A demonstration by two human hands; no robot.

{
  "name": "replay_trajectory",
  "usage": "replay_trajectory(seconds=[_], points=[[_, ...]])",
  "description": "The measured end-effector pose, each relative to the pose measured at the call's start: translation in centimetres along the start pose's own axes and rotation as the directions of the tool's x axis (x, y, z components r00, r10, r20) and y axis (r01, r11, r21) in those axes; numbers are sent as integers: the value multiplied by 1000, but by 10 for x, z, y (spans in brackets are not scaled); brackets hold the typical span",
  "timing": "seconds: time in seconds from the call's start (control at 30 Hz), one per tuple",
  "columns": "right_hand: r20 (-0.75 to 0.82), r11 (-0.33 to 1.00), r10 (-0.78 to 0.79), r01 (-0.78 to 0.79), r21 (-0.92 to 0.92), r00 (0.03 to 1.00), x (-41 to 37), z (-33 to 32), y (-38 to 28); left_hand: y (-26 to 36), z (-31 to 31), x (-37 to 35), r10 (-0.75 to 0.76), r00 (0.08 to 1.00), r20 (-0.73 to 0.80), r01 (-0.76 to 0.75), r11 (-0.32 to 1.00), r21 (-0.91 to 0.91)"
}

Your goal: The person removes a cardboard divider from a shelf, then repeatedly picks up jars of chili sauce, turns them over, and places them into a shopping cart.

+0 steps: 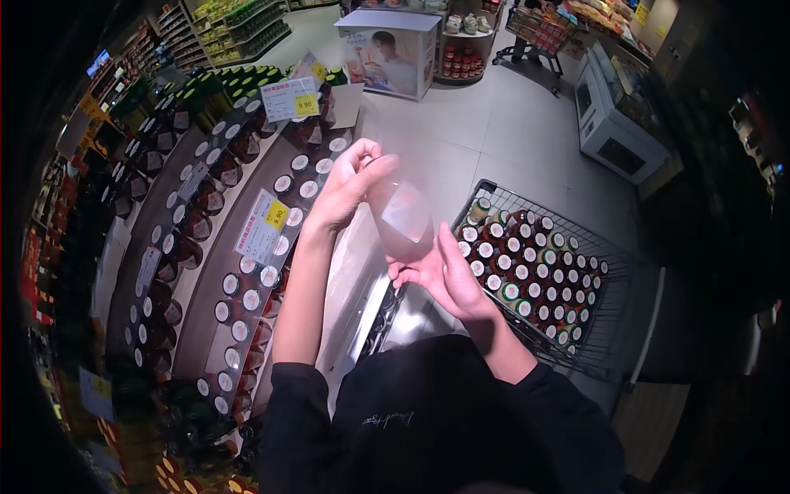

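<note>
One translucent, diamond-labelled jar (401, 216) between hands (350, 185) (454, 276)

pale floor tiles (448, 136) stretch past the far edge of the tiered shelf (240, 181) toward a printed box-shaped stand (383, 62); well off the shelf's right edge stands a white cabinet (615, 155).

Price card A (290, 99), beyond and left of the left hand (346, 185): "9.90" on yellow. Price card B (260, 228), left of that hand and slightly nearer: "9.90" on yellow. Jar (401, 216), between left hand and right hand (453, 284): label blurred. Shirt (411, 445), below both: white script, illegible.
</note>
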State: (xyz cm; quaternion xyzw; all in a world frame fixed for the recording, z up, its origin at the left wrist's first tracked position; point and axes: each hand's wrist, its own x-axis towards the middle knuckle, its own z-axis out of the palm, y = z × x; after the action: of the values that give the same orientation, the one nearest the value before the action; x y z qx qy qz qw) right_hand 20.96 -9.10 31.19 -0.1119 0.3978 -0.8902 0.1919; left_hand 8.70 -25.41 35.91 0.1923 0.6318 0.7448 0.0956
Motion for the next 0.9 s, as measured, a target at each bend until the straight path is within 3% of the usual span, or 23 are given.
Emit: replay_trajectory(seconds=[0.03, 0.13, 0.17, 0.23, 0.27, 0.37, 0.73, 0.8, 0.9], points=[[-17, 1000, -8, 8, 5, 1000, -5, -4, -2, -4, 11, 5, 0, 1000, 23, 1, 1000, -3], [59, 951, -20, 0, 308, 998, -19, -16, -9, -12, 46, 19, 23, 997, 72, -20, 999, -44], [50, 951, -34, 17, 309, 998, -22, -20, -12, -14, 55, 23, 29, 995, 96, -24, 998, -59], [56, 873, -32, 1, 488, 998, -29, -24, -18, -20, 75, 31, 47, 991, 127, -30, 991, -131], [-27, 865, 23, -6, 502, 999, -34, -24, -25, -23, 84, 34, 42, 989, 140, -24, 991, -132], [-70, 822, -12, 50, 568, 997, -44, -33, -36, -31, 107, 43, 35, 985, 166, -4, 983, -183], [-121, 802, -110, 160, 576, 987, -60, -63, -57, -49, 151, 66, 101, 950, 295, -22, 966, -258], [-132, 814, -125, 178, 553, 983, -61, -68, -61, -54, 155, 68, 14, 959, 285, 74, 952, -296], [-135, 822, -161, 208, 531, 978, -61, -73, -66, -51, 165, 69, 16, 965, 262, 63, 955, -289]])
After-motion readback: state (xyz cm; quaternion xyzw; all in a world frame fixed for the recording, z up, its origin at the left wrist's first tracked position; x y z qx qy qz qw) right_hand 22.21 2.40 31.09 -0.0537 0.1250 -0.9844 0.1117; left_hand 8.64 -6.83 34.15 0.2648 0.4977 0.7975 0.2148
